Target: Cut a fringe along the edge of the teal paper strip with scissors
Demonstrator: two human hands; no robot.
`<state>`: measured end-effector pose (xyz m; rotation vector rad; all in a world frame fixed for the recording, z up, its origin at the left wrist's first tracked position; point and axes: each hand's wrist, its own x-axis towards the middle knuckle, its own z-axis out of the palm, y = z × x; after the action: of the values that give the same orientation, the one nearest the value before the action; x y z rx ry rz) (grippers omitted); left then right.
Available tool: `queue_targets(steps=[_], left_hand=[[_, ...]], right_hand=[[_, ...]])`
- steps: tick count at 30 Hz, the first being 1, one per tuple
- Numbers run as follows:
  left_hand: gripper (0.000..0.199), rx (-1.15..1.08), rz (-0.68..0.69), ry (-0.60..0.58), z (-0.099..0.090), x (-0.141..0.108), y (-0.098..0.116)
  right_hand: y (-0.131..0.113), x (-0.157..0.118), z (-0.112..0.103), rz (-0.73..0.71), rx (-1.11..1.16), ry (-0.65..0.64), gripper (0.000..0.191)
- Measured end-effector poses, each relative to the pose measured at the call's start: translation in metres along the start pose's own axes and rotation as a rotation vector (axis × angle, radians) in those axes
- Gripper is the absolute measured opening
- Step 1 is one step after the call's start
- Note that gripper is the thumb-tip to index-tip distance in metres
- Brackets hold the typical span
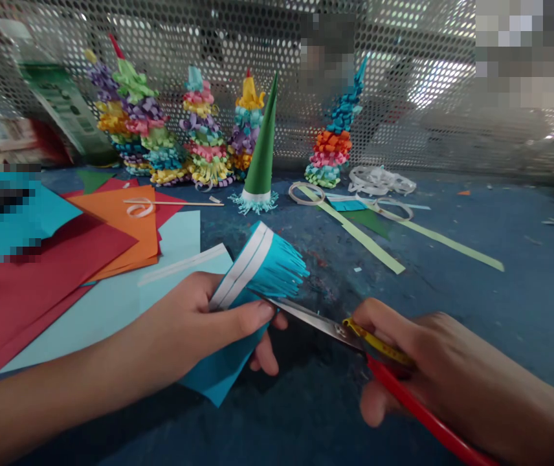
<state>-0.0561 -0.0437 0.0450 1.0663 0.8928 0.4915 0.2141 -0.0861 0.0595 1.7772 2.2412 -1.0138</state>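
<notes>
My left hand [219, 317] pinches a blue paper strip [223, 378] between thumb and fingers. Its upper part is cut into a fringe [281, 265], with a white band of tape along the uncut edge, while the lower end hangs uncut below the hand. In my right hand [417, 362] is a pair of scissors [320, 323] with yellow and red handles. The blades point left and their tips meet the blue paper beside my left thumb, at the end of the fringe. A green paper cone [261, 155] with a light-blue fringe at its base stands just beyond.
Several fringed paper cones [206, 139] line the back by a perforated metal screen [160, 39]. At left lie red sheets [39, 278], orange sheets [131, 239] and a green-labelled bottle [63, 103]. Pale green strips [359, 239] and white tape backing [381, 180] lie at right.
</notes>
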Motion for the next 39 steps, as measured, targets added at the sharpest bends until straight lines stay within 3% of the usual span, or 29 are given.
queue_targets(steps=[6, 10, 17, 23, 29, 34, 39], left_hand=[[0.017, -0.034, -0.039, 0.011, 0.001, -0.001, 0.001], [0.014, -0.018, -0.028, 0.102, 0.007, -0.005, 0.008], [0.028, 0.274, 0.0, 0.274, 0.006, -0.008, 0.016], [0.03, 0.334, 0.035, 0.304, 0.004, -0.007, 0.01], [0.031, 0.374, 0.036, 0.334, 0.008, -0.009, 0.013], [0.029, 0.415, 0.046, 0.368, 0.007, -0.009, 0.012], [0.032, 0.484, 0.061, 0.338, 0.007, -0.008, 0.009]], right_hand=[[0.002, -0.001, -0.001, 0.008, 0.008, -0.013, 0.031], [0.001, -0.002, -0.001, 0.044, -0.03, -0.001, 0.036], [0.0, -0.003, 0.0, 0.115, -0.042, -0.036, 0.043], [-0.009, -0.002, -0.001, 0.143, -0.016, -0.006, 0.052], [-0.004, -0.002, 0.0, 0.078, 0.0, -0.009, 0.044], [-0.004, -0.003, -0.001, 0.148, 0.013, -0.037, 0.051], [-0.006, -0.002, -0.001, 0.129, 0.052, -0.063, 0.037]])
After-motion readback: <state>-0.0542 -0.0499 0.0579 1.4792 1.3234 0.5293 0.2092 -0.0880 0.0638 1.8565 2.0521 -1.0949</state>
